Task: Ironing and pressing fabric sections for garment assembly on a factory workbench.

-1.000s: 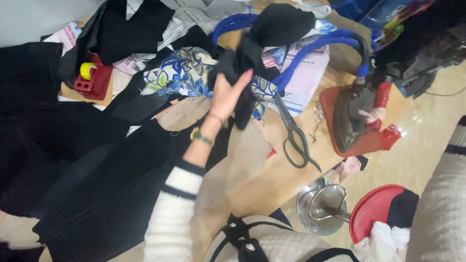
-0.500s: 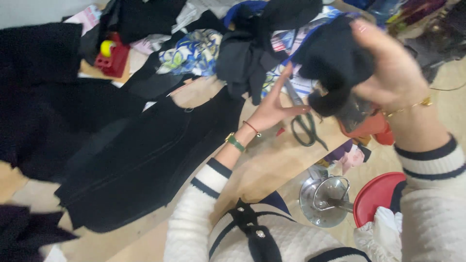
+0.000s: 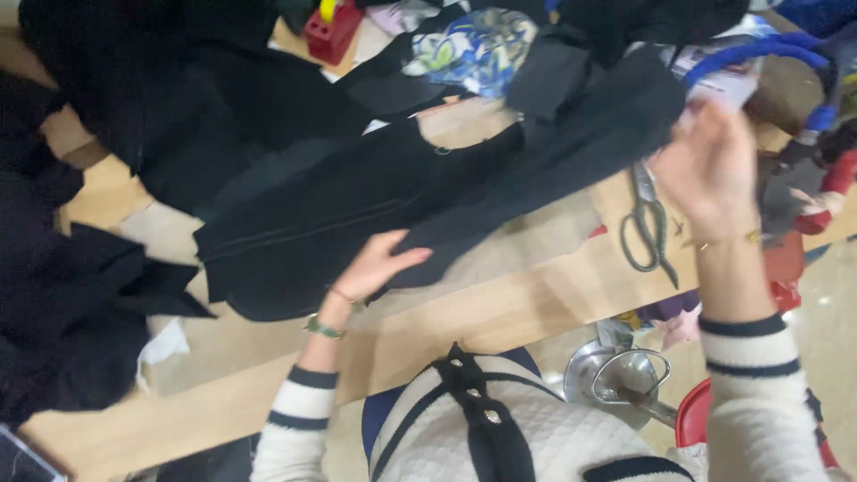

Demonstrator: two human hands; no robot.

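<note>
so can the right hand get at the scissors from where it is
Probably yes. The right hand is raised just beside the scissors, which lie uncovered on the wooden table. It is holding up the black fabric, though, so it is not free.

A black garment lies spread across the wooden tabletop, reaching from the near edge toward the far right corner. The left hand rests flat on its near hem, fingers stretched out. The right hand is lifted above the right edge, blurred, at the cloth's far end; its grip cannot be made out. Green-handled scissors lie just beside that hand. A floral cloth sits at the far edge.
</note>
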